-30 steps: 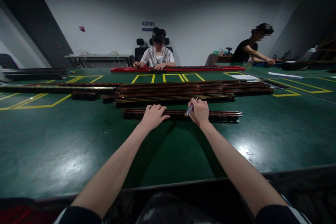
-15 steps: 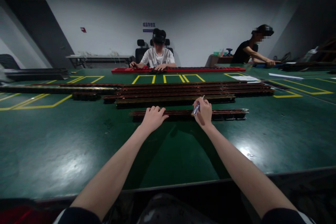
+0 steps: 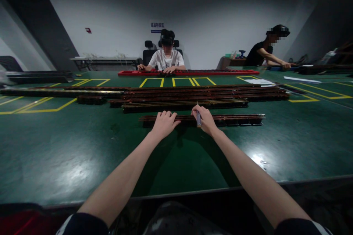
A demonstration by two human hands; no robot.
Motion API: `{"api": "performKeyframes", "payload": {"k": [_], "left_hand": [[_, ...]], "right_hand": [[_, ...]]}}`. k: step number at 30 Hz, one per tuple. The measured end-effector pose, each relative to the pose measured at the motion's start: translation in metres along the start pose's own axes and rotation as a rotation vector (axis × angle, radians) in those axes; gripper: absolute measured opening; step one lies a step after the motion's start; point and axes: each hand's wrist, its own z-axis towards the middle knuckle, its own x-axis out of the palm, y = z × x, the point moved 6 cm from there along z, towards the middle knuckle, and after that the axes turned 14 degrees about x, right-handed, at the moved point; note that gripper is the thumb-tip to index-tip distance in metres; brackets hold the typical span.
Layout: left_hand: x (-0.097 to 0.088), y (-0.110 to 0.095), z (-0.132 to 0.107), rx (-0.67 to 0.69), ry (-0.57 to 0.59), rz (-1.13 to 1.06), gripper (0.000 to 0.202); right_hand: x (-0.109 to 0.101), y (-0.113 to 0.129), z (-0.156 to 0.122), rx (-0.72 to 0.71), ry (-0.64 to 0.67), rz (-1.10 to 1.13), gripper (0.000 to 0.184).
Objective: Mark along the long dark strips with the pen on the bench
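Note:
A long, narrow dark strip assembly with copper-coloured rails lies crosswise on the green table. My left hand grips its left part, fingers curled over the top and thumb along the near side. My right hand is closed around a slim silver pen-like tool, held nearly upright over the strip's middle. The tool's thin tip points away from me; its exact kind cannot be made out. Whether it touches the strip is unclear.
Just beyond lies a stack of similar strips. Across the table a person in a white shirt handles a red rail. Another person in black works at far right. A white paper lies behind the stack.
My right hand has moved left along the strip, closer to my left hand, and the tool has turned more upright. My left hand still grips the strip.

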Motion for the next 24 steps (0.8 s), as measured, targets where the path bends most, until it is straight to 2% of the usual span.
{"api": "performKeyframes", "payload": {"k": [4,11,20,24], "left_hand": [[0.000,0.000,0.000,0.005,0.015,0.008,0.043],[0.000,-0.002,0.001,0.029,0.034,-0.008,0.049],[0.001,0.011,0.001,-0.021,0.041,-0.028,0.053],[0.003,0.015,0.000,-0.040,0.061,-0.067,0.048]], "right_hand": [[0.002,0.009,-0.004,-0.073,0.056,-0.094,0.014],[0.002,0.013,0.000,-0.081,0.006,-0.214,0.015],[-0.019,-0.034,0.012,0.138,-0.160,-0.298,0.015],[-0.028,-0.049,0.013,0.231,-0.223,-0.312,0.013]]}}
